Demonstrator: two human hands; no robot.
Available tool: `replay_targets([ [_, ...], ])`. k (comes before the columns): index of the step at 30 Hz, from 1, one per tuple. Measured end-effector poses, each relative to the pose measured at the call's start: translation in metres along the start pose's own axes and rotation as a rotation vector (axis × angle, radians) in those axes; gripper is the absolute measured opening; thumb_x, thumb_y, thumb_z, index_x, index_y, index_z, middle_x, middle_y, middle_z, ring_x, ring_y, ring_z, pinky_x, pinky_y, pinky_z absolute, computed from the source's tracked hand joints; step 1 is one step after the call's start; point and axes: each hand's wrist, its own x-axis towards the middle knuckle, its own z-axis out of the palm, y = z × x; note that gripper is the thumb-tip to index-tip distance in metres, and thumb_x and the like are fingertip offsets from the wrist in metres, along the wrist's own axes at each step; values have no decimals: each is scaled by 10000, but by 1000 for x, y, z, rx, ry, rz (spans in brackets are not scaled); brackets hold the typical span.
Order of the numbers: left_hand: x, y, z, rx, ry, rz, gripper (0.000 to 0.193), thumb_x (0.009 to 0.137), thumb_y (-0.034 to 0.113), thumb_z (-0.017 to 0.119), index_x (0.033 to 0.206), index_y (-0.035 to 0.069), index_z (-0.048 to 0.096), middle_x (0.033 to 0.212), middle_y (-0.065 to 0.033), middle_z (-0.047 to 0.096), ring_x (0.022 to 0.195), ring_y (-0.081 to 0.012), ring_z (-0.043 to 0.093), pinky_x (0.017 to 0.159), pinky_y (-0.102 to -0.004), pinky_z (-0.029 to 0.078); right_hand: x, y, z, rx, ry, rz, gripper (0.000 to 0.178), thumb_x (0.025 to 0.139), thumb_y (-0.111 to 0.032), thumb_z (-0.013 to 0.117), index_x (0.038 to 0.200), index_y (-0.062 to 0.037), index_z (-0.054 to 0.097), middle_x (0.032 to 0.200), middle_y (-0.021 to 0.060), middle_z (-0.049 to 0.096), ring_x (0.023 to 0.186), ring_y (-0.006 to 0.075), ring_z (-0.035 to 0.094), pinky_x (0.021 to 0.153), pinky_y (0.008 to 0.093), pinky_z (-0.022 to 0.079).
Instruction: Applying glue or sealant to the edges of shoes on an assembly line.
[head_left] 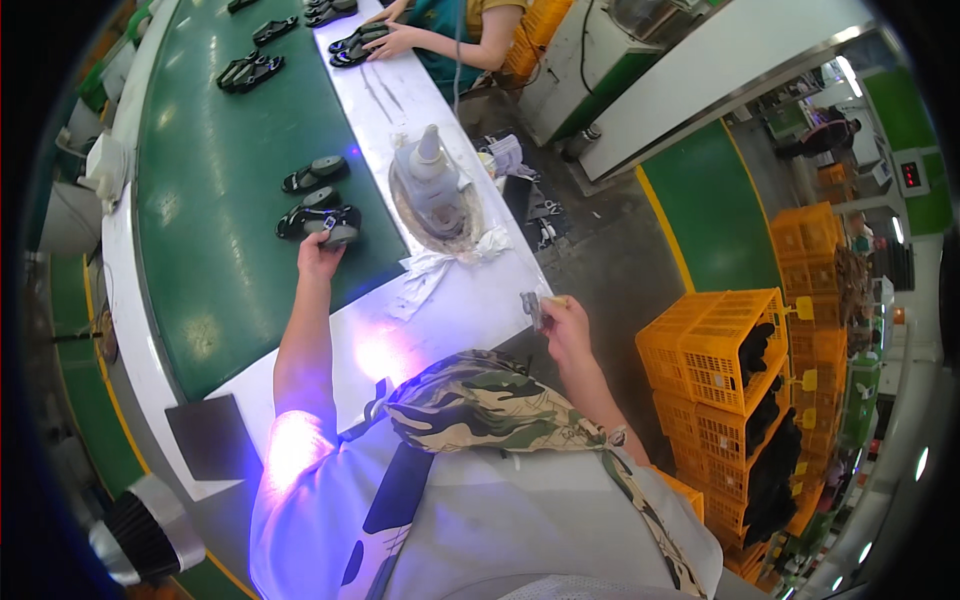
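My left hand [320, 256] reaches over the green conveyor belt [225, 190], fingers closed on the edge of a dark strappy sandal [344, 226] with a small buckle. Another dark sandal [316, 174] lies just beyond it. Past the right edge of the white ledge [450, 300], my right hand [566, 325] pinches a small greyish object [531, 306] with a yellowish part; its kind is unclear. Between my hands and farther off, a white nozzle bottle [430, 170] stands in a stained oval dish [462, 240]. A crumpled white cloth [425, 280] lies against the dish.
More sandals [250, 72] lie farther up the belt. At the far end of the ledge, a co-worker's hands [395, 38] are on a pair of sandals [357, 46]. Stacked orange crates [690, 350] with dark contents stand on my right. A dark square plate [212, 438] lies at lower left.
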Motion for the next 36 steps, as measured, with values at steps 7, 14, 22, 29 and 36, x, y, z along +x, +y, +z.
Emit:
replay_targets([
  [7,-133,40,46,-4,-742,280,649,730,28,689,1346,8,485,1305,-130,592,1238,-298,551,1123,-465,387,29,-10,56,-86,-142,-13,152,882,-95,708,853,-110,559,729,-12,604,576,83,533,518,243,421],
  [14,-231,14,55,641,-486,653,659,663,57,852,1231,-37,531,1176,-149,655,1107,-271,640,1008,-416,504,47,-24,146,-203,-437,-62,164,845,-98,742,894,-71,588,774,0,605,629,96,562,553,254,451],
  [22,-309,-4,45,1250,-268,1514,554,655,81,874,1114,48,567,1121,-133,673,1015,-245,684,872,-339,559,-1,-12,268,-249,-1037,-173,219,776,-30,782,875,-33,586,803,22,595,678,97,563,597,242,465],
  [29,-342,-3,39,1360,-168,1685,506,677,65,827,1109,37,566,1120,-177,658,1045,-340,668,883,-383,549,-30,0,306,-259,-1261,-41,219,794,12,756,915,-42,582,839,25,615,736,96,585,661,252,476],
  [36,-361,-18,41,1513,23,1552,544,692,55,844,1149,33,548,1166,-171,625,1040,-298,661,860,-356,549,-53,-10,301,-307,-1327,334,224,752,26,763,859,-39,576,779,29,603,657,109,578,594,260,471],
])
